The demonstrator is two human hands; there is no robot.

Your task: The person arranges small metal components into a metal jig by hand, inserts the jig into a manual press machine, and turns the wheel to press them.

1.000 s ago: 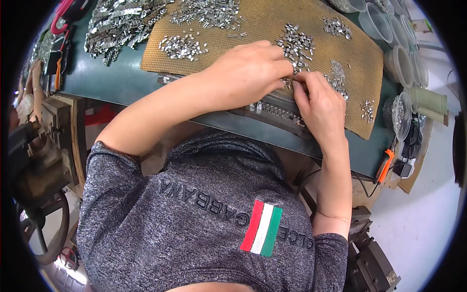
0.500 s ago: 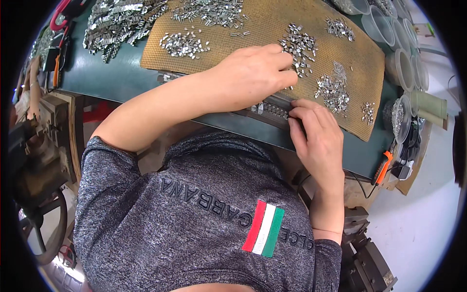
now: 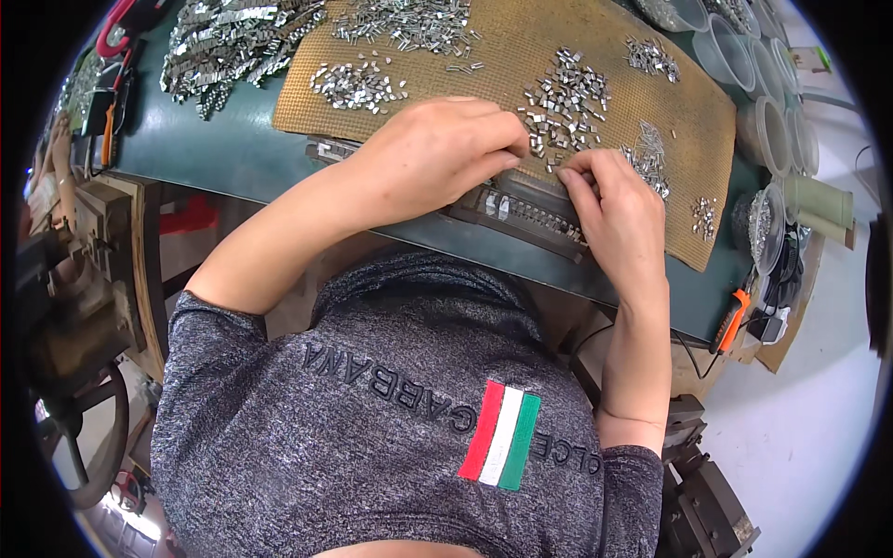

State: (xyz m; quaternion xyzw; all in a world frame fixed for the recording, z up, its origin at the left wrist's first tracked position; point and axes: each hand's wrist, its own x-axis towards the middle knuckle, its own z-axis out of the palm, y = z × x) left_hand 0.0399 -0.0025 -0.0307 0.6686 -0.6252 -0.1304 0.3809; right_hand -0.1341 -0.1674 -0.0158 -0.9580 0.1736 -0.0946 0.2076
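Observation:
A long dark metal fixture (image 3: pixel 484 219) lies along the near edge of a tan textured mat (image 3: pixel 465 79). A row of small silver metal links (image 3: pixel 544 219) sits in its channel. Over the fixture's middle, my left hand (image 3: pixel 446 153) is closed in a pinch, its fingertips beside a loose pile of small silver clips (image 3: pixel 567 98). My right hand (image 3: pixel 619 209) hovers at the fixture's right end, thumb and forefinger pressed together by the near edge of that pile. Whatever either pinch holds is too small to make out. My left forearm covers part of the fixture.
More piles of small metal parts (image 3: pixel 358 88) dot the mat. Linked metal bands (image 3: pixel 233 46) lie at the far left of the green table (image 3: pixel 200 139). Clear plastic tubs (image 3: pixel 767 135) line the right side, near an orange-handled tool (image 3: pixel 732 321).
My right hand has lifted off the fixture's right end and moved up to the clip pile, uncovering the links. My left hand has drawn back leftward from the pile, which looks more spread out.

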